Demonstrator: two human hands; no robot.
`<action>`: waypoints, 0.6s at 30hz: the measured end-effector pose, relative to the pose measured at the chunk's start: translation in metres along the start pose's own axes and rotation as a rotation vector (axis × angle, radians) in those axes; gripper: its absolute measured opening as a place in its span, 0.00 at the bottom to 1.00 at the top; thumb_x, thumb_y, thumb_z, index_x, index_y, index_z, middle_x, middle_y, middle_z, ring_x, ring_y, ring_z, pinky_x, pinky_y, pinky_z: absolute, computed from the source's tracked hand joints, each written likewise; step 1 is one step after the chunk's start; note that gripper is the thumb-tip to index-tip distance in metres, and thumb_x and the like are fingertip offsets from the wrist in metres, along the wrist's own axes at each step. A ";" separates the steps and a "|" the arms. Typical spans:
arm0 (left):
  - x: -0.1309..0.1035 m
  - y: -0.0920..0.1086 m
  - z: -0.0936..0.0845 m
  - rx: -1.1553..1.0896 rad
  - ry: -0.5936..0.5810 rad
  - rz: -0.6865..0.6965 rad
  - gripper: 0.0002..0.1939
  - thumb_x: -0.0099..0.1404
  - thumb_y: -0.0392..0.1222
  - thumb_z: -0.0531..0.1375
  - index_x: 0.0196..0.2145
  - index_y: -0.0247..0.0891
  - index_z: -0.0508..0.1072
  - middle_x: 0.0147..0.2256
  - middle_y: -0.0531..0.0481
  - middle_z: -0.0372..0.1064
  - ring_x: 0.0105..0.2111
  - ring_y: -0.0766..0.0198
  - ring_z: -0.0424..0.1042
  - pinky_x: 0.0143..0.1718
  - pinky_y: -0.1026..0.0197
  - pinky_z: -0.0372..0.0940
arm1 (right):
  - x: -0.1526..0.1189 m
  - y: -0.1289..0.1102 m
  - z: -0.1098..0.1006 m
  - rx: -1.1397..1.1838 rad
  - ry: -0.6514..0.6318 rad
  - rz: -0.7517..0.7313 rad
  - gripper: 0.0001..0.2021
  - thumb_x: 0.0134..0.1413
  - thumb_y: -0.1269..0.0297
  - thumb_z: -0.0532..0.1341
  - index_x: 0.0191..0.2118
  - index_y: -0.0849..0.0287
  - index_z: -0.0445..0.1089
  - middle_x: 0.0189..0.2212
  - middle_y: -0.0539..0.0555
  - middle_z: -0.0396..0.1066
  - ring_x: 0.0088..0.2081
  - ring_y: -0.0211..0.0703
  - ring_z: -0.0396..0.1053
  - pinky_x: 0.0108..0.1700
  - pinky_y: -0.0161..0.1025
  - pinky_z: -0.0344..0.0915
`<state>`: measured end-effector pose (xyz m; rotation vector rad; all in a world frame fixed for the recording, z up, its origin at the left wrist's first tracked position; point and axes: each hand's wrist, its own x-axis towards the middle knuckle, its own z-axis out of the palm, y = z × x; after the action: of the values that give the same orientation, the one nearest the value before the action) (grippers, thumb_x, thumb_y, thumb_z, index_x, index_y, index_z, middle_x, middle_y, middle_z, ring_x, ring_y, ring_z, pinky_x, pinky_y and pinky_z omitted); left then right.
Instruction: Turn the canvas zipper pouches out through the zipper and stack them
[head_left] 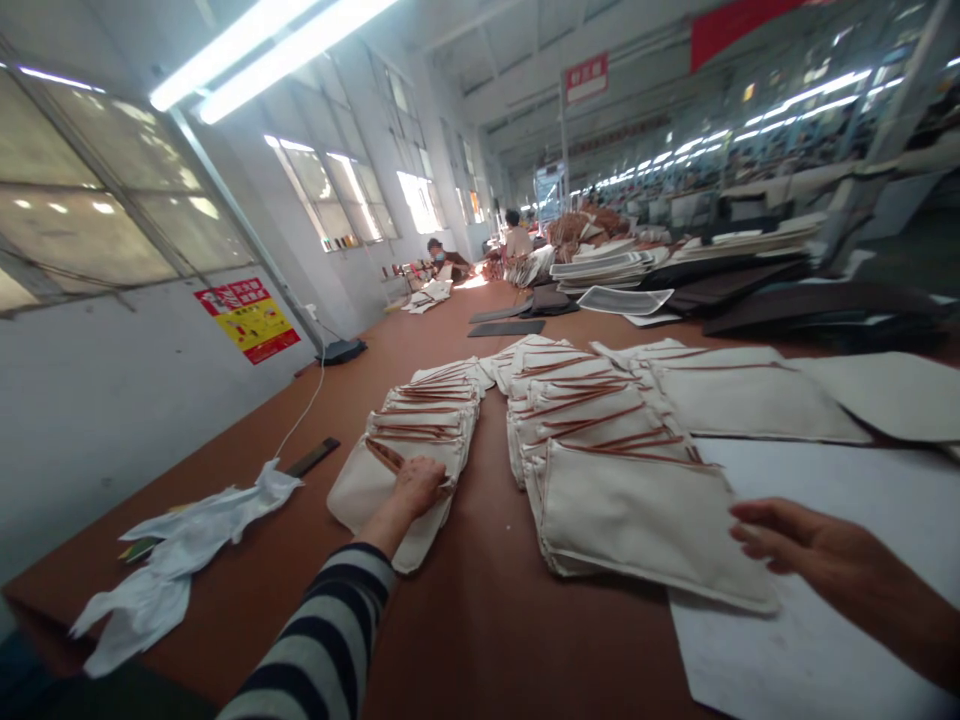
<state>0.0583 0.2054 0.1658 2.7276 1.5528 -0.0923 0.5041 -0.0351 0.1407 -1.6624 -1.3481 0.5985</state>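
Gripping the near piece of the left row of pale panels (360,485), left hand (421,487), fingers curled over its upper edge; brown lining shows at the opening. Striped sleeve on that arm. Right hand (802,535) empty, fingers loosely bent, just beside the near corner of the right row of pale panels (637,515); contact can't be told. Both rows overlap like shingles, brown edging showing, on the brown tabletop (465,640). White board (825,600) beneath the right hand. Crumpled white cloth (217,530) to the left, dark strip (313,458) near it. Two people seen farther down, one masked.
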 end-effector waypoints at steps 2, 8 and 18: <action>-0.015 0.011 -0.019 -0.041 -0.002 0.037 0.17 0.70 0.44 0.60 0.54 0.36 0.70 0.52 0.42 0.69 0.47 0.54 0.72 0.47 0.46 0.71 | -0.015 -0.029 0.022 -0.009 -0.198 -0.113 0.11 0.62 0.58 0.62 0.44 0.57 0.76 0.38 0.64 0.78 0.38 0.53 0.77 0.37 0.41 0.72; -0.097 0.095 -0.092 -0.319 -0.107 0.310 0.08 0.66 0.42 0.62 0.32 0.35 0.73 0.36 0.51 0.68 0.38 0.64 0.67 0.41 0.64 0.64 | -0.052 -0.130 0.031 0.092 -0.264 -0.552 0.15 0.58 0.73 0.60 0.51 0.56 0.70 0.46 0.59 0.73 0.47 0.49 0.73 0.49 0.42 0.71; -0.186 0.211 -0.083 -1.281 -0.531 0.339 0.08 0.58 0.32 0.62 0.30 0.35 0.64 0.28 0.57 0.56 0.28 0.69 0.53 0.28 0.67 0.51 | -0.108 -0.154 0.044 0.352 -0.704 -0.220 0.19 0.49 0.72 0.63 0.49 0.62 0.65 0.40 0.55 0.72 0.41 0.45 0.71 0.43 0.40 0.69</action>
<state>0.1489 -0.0595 0.2522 1.6584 0.5840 0.1301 0.3576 -0.1203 0.2339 -1.0263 -1.7542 1.2796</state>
